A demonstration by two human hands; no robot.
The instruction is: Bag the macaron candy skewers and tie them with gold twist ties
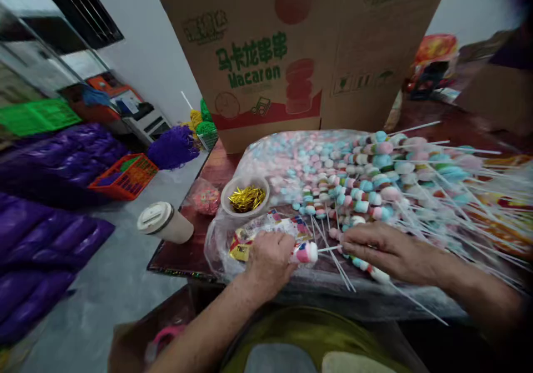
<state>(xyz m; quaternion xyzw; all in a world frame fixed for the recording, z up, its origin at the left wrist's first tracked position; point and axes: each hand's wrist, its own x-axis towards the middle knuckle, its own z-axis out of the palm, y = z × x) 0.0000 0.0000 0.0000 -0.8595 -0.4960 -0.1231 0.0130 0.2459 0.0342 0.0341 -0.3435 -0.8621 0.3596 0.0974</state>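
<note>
Gripped in the left hand (270,256), just below centre of the frame: skewer (307,252). Probably light, soft, easily dented; best held by the stiff-looking stick (327,249). Meets the right hand (378,245) there, straight-fingered; cannot tell if pinched.

Landmark: bowl (245,213). Strips (246,198) in it; bag (207,200) just left; lidded cup (169,224) farther left; carton (258,67) behind; marshmallow skewers (366,187) right; wrappers (293,226) in front.

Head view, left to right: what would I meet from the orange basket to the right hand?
Orange basket, lidded cup, bag of pink pieces, white bowl, left hand, marshmallow skewer, right hand.
</note>
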